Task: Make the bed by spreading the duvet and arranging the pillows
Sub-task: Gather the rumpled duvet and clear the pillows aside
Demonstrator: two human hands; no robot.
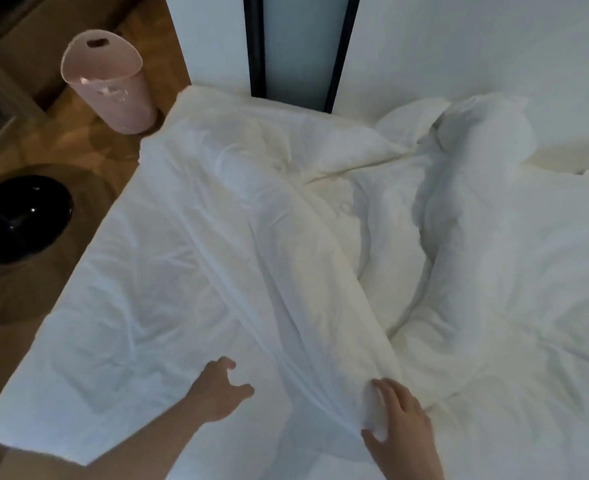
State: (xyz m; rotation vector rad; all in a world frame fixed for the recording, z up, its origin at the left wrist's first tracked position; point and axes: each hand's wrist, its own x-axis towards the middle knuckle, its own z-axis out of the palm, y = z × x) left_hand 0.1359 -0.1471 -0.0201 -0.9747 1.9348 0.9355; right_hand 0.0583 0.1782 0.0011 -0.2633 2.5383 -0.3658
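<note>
Head view: my right hand (398, 415) pinches a fold of the duvet (251, 244) at the near edge, thumb under, fingers over. My left hand (222, 388) hovers half-curled, holding nothing. The duvet lies bunched across the bed, a pillow (483, 129) at far right. Step: spreading. Next: grip with both hands, pull flat.

No readable text, labels, brands or numbers anywhere; plain white bedding, unmarked pink bin (107, 86).
</note>
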